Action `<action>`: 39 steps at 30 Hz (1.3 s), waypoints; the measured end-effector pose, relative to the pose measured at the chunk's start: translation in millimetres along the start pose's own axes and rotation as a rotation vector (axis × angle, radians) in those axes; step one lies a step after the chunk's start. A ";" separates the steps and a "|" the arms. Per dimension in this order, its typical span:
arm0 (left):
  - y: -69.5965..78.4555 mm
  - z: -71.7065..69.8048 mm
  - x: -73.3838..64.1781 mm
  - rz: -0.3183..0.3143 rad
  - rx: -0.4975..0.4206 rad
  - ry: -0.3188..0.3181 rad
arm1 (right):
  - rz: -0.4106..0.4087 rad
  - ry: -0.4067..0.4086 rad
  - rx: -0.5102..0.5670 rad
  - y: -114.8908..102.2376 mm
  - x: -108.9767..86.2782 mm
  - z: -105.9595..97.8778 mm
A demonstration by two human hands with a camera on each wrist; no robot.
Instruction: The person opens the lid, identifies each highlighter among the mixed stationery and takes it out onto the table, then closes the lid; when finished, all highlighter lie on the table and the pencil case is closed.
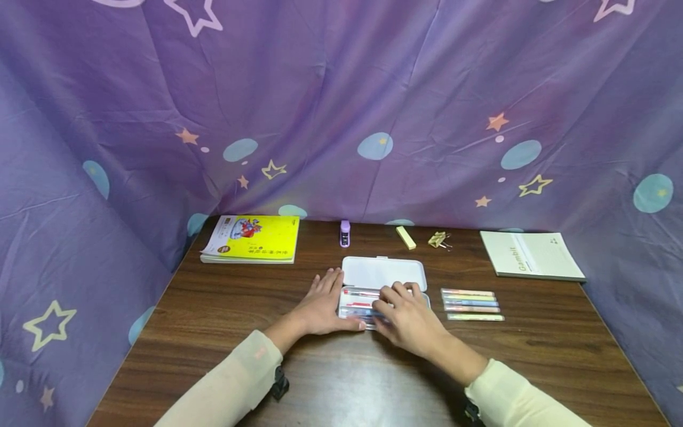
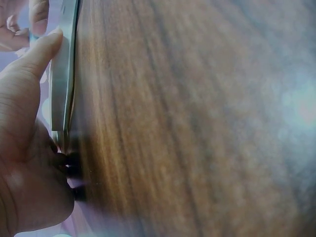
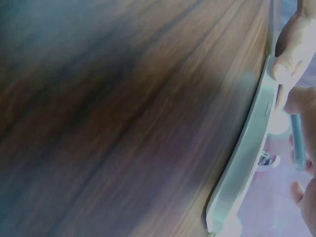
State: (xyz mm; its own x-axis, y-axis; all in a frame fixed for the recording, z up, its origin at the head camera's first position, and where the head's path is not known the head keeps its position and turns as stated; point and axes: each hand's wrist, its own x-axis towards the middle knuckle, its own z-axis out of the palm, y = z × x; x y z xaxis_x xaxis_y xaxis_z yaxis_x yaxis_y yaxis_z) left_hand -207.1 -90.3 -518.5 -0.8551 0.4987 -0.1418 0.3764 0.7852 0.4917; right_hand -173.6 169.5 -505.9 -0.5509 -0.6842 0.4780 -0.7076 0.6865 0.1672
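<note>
A white pencil case (image 1: 352,274) lies open on the table, its lid folded toward the back. Several pens with red and blue parts (image 1: 358,304) lie in its tray. At the tray's left end is my left hand (image 1: 320,305), fingers extended along that side and thumb resting on the front rim. My right hand (image 1: 408,317) is over the tray's right half with bent fingers, covering part of the contents. In the right wrist view it pinches a slim blue-grey pen (image 3: 298,143) above the case's front wall (image 3: 244,158).
Several pastel highlighters (image 1: 472,302) lie right of the case. Behind are a purple stapler (image 1: 345,233), a yellow stick-like block (image 1: 405,237) and gold binder clips (image 1: 439,239). Yellow books (image 1: 267,240) lie back left, a pale notebook (image 1: 533,255) back right. A purple curtain (image 1: 320,107) hangs behind.
</note>
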 end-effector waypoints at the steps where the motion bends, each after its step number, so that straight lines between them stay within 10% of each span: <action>1: 0.2 0.0 0.1 -0.002 0.003 -0.001 | -0.006 0.000 -0.005 1.0 -0.3 -0.3; 39: 3.0 -1.5 -1.8 -0.014 -0.010 -0.015 | 0.059 0.047 -0.048 62.6 -71.0 -19.2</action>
State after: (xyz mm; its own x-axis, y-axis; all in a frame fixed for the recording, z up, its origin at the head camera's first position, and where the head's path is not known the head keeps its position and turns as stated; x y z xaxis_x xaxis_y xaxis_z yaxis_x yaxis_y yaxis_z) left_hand -205.0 -89.4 -515.5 -0.8547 0.4935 -0.1613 0.3611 0.7883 0.4983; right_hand -170.3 265.8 -512.8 -0.5687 -0.6309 0.5278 -0.6520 0.7370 0.1783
